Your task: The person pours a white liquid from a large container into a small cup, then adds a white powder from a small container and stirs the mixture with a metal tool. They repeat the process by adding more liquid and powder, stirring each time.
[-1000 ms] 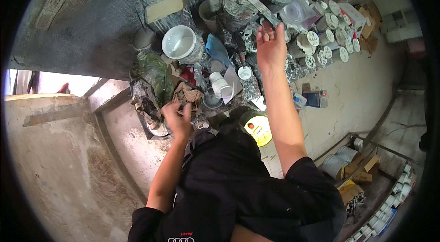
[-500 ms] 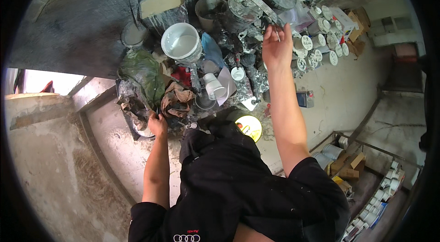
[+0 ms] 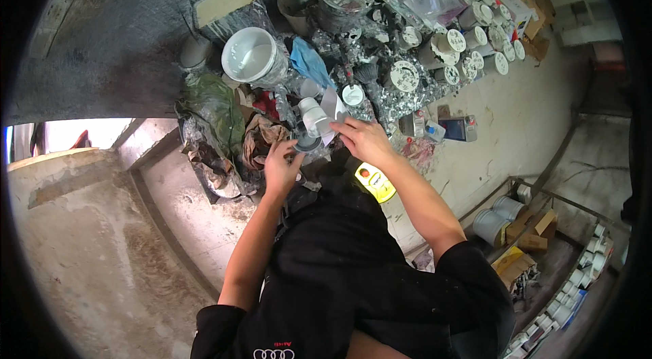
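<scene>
A small white plastic bottle (image 3: 311, 116) with a pale cap is seen standing upright near the front edge of the cluttered, paint-spattered desk (image 3: 468, 175), just behind a small round dark container (image 3: 307, 144). The left hand (image 3: 280, 167) is brought up against the near side of that dark container, its fingers (image 3: 293, 148) curled loosely about the rim; whether a firm grip has been closed on it cannot be told from this view. The right hand (image 3: 363, 139) is laid just to the right of the bottle, its fingers (image 3: 339, 124) stretched toward a white scrap of paper (image 3: 331, 109) beside it — touching or nearly so, with nothing plainly held.

As a judgement, the work is at an early stage: the bottle is capped and not lifted, and the container has only been reached, so whatever is to be done with the pair is yet to be carried out.

The bottle appears clean and pale against the grime, squat, with a ribbed neck. Around it are a large white plastic bucket (image 3: 252, 57), a blue crumpled cloth (image 3: 309, 63), a green crumpled bag (image 3: 217, 104) and rows of small paint tins with white lids (image 3: 468, 53) — all crowded closely together.
</scene>
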`<act>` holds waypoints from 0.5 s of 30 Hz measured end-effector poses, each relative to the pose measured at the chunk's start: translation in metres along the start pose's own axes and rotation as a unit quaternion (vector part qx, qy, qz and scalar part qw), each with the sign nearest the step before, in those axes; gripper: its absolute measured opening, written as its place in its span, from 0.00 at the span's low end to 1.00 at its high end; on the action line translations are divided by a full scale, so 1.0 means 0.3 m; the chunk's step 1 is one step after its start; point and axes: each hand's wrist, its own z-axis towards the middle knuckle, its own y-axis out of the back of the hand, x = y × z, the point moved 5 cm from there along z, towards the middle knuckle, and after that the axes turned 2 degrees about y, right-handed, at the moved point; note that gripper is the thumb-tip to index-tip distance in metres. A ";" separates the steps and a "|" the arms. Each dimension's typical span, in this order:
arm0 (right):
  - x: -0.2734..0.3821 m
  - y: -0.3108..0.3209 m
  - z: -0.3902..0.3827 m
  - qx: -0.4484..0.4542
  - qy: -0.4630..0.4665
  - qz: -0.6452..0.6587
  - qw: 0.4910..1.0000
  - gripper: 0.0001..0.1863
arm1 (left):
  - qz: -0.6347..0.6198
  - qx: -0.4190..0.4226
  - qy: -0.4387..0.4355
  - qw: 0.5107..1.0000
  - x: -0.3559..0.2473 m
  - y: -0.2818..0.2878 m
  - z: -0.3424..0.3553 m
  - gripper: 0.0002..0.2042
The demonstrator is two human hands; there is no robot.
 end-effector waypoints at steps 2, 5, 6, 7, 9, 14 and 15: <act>-0.024 -0.019 -0.007 -0.017 -0.003 -0.009 1.000 0.19 | -0.151 -0.009 0.108 0.983 0.013 -0.094 0.044 0.15; -0.053 -0.043 -0.025 -0.037 0.012 -0.027 0.999 0.14 | -0.131 -0.025 0.036 0.990 0.005 -0.140 0.087 0.11; -0.055 -0.042 -0.030 -0.067 0.031 -0.021 0.997 0.11 | -0.132 -0.030 0.041 0.990 0.011 -0.146 0.092 0.08; -0.063 -0.049 -0.036 -0.067 0.023 -0.023 0.997 0.11 | -0.136 -0.037 0.003 0.990 0.001 -0.146 0.091 0.08; -0.075 -0.059 -0.044 -0.067 0.013 -0.013 0.998 0.10 | -0.139 -0.055 -0.053 0.987 -0.020 -0.143 0.089 0.08; -0.083 -0.064 -0.066 -0.095 -0.013 0.002 0.995 0.08 | -0.230 -0.052 0.035 0.971 -0.006 -0.165 0.097 0.08; -0.084 -0.066 -0.070 -0.094 -0.020 0.010 0.995 0.08 | -0.239 -0.057 0.034 0.969 -0.007 -0.167 0.097 0.08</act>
